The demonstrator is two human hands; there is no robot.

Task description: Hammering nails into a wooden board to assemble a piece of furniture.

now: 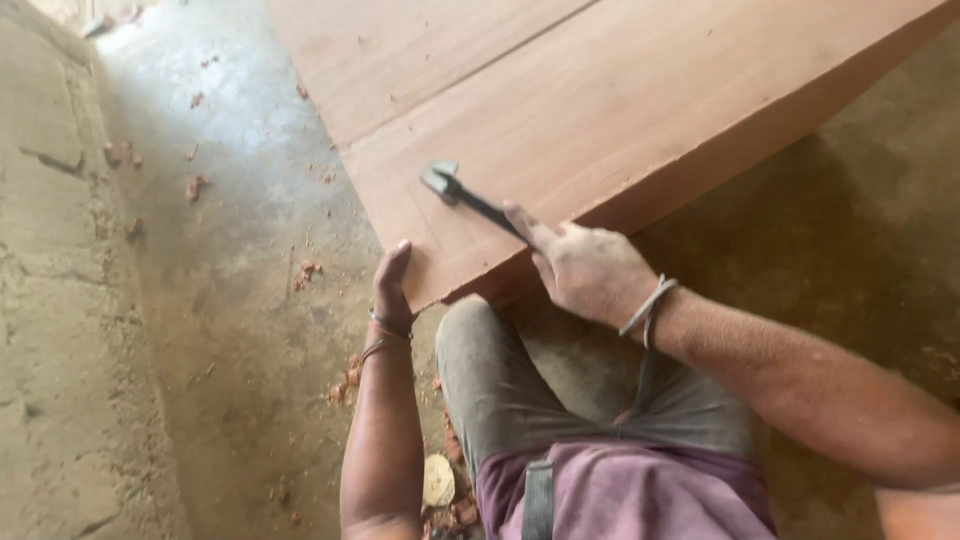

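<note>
Right hand closed around hammer handle; left hand flat, steadying wooden panel edge. Panel judged stiff, heavy; hold at edges.

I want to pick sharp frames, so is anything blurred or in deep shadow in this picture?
Head view: the hammer in the right hand is slightly motion-blurred; the board is evenly lit without glare; deep shadow covers the floor under the board's edge; the left hand looks sharp.
</note>
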